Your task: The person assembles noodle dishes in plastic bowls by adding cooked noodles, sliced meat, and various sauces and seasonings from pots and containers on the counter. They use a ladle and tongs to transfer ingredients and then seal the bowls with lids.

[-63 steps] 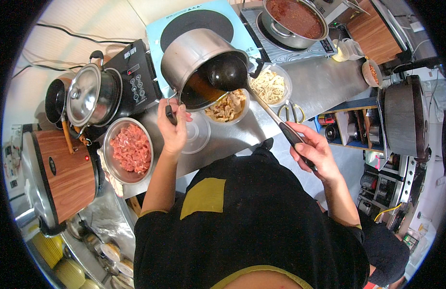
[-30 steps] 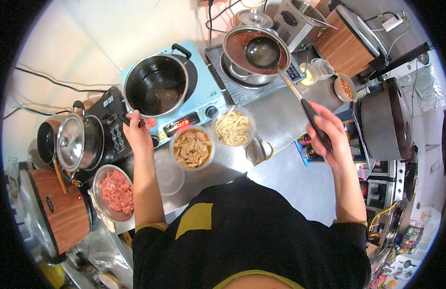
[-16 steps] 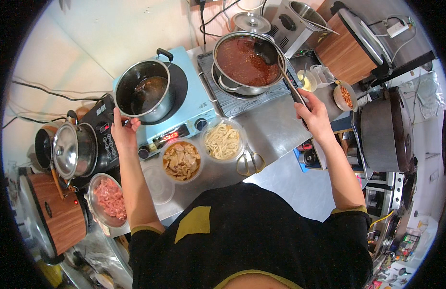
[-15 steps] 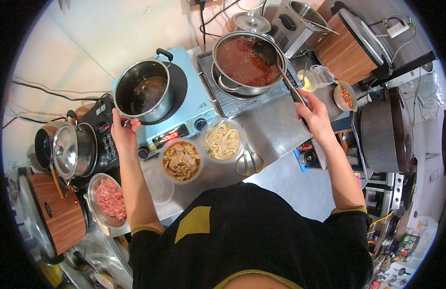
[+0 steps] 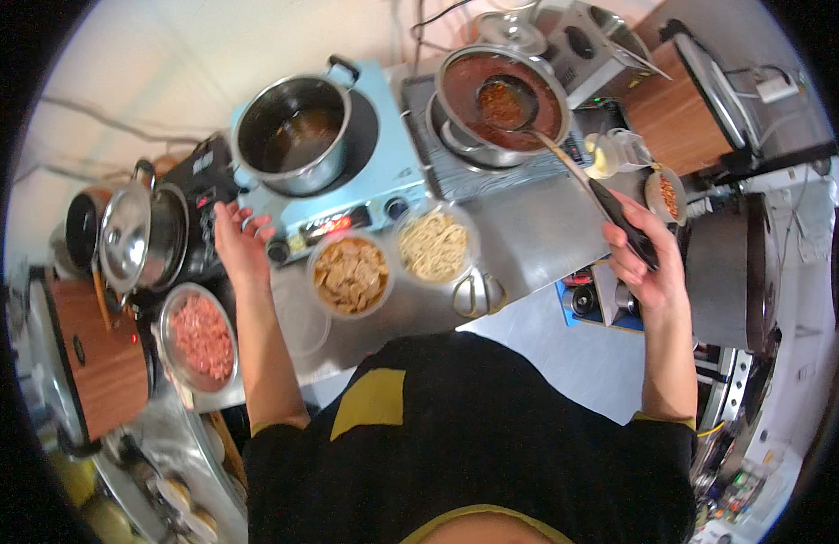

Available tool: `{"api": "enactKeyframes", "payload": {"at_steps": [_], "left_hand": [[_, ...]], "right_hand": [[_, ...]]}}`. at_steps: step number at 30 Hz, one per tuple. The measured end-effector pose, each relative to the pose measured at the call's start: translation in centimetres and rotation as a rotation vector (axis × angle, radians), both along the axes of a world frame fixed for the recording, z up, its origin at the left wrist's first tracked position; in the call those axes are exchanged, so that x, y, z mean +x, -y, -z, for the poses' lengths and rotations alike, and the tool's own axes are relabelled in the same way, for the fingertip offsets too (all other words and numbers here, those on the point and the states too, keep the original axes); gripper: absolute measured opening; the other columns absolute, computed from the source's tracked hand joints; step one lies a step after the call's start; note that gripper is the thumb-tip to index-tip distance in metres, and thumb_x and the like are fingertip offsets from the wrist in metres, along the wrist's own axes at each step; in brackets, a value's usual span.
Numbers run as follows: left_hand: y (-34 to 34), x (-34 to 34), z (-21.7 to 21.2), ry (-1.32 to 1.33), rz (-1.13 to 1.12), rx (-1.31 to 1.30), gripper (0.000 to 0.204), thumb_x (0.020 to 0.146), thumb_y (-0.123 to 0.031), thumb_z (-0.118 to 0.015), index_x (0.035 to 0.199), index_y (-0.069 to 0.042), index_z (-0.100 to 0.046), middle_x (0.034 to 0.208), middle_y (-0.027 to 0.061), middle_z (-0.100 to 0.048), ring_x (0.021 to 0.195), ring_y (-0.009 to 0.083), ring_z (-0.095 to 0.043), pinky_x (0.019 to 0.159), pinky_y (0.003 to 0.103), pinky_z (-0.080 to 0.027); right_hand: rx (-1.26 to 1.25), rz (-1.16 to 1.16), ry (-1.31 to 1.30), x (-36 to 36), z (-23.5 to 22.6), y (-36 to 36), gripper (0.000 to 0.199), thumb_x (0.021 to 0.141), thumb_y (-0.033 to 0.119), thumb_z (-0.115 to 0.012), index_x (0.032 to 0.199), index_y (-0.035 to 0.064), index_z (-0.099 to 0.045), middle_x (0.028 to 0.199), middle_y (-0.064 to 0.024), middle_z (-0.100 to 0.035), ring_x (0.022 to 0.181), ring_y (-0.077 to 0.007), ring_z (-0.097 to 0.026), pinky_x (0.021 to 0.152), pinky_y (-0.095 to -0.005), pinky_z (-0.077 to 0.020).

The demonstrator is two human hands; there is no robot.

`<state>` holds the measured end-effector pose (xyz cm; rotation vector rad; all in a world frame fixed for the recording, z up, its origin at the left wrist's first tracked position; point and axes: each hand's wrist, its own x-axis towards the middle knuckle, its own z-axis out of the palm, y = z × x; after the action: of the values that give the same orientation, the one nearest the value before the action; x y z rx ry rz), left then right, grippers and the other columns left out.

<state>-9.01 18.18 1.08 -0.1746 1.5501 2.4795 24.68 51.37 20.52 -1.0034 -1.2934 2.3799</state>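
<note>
While the right hand (image 5: 663, 276) grips a ladle (image 5: 608, 205) at the sauce pot (image 5: 483, 148), the left hand (image 5: 243, 248), fingers parted, hangs by the blue cooker's (image 5: 392, 175) front-left corner.

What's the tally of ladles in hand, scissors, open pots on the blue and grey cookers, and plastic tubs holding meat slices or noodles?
Ladles: 1
Scissors: 1
Open pots: 2 (left pot, right pot)
Tubs: 2 (meat tub, noodle tub)
Total: 6
</note>
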Motion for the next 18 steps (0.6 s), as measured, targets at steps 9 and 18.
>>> {"api": "enactKeyframes", "payload": {"at_steps": [9,18], "left_hand": [[4.0,2.1,-0.9,-0.052,-0.095,0.053,0.033,0.091,-0.032,-0.056,0.102,-0.002,-0.048,0.082,0.0072,-0.054,0.061,0.021,-0.06,0.047,0.03,-0.051],[7.2,2.9,0.3,-0.042,-0.109,0.044,0.023,0.092,-0.025,-0.055,0.1,-0.005,-0.05,0.085,0.0077,-0.055,0.061,0.0211,-0.06,0.048,0.03,-0.051]], "right_hand": [[-0.261,-0.14,0.055,2.8,2.6,7.1,0.054,0.086,0.022,-0.055,0.133,0.0014,-0.04,0.066,-0.0083,-0.048,0.034,-0.0065,-0.029,0.029,-0.0197,-0.0242],[-0.173,-0.404,0.211,1.3,6.8,12.7,0.053,0.084,0.023,-0.059,0.131,0.0043,-0.045,0.068,-0.0075,-0.053,0.038,-0.0061,-0.034,0.033,-0.0201,-0.0245]]}}
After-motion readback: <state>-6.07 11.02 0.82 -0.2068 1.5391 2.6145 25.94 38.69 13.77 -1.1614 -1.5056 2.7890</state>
